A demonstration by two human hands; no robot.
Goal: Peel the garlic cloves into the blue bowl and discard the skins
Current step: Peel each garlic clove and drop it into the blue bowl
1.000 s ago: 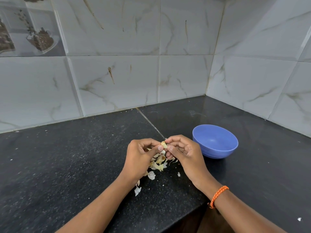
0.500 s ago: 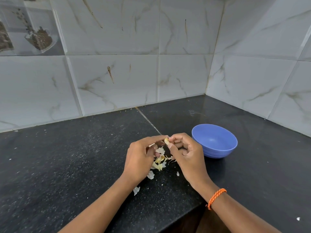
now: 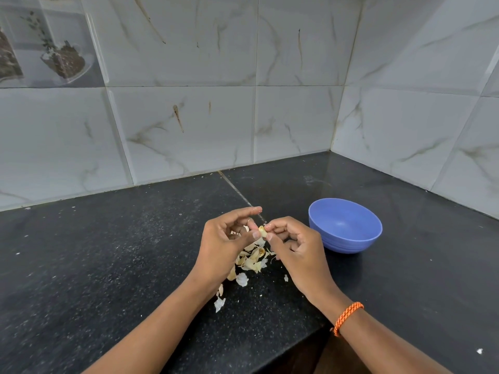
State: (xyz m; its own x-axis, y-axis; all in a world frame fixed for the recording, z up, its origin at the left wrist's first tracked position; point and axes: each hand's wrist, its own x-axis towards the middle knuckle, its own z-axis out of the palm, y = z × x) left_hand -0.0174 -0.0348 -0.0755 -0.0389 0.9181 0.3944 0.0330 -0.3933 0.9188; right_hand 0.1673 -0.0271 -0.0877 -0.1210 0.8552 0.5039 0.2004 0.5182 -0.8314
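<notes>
Both hands meet on one garlic clove (image 3: 262, 231): the right hand (image 3: 294, 248) pinches it between thumb and forefinger with the other fingers curled in, and the left hand (image 3: 225, 242) presses its thumb tip to it, forefinger stretched out above. An orange bracelet (image 3: 347, 317) circles the right wrist. Beneath the hands a heap of skins (image 3: 249, 261) lies on the black worktop (image 3: 108, 265). Just right of them sits the blue bowl (image 3: 345, 225); tiled wall (image 3: 189, 117) stands behind.

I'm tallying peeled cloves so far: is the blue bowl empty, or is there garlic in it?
Empty as far as it shows: the blue bowl stands upright, its visible inside plain blue. The near rim hides a little of the floor.
</notes>
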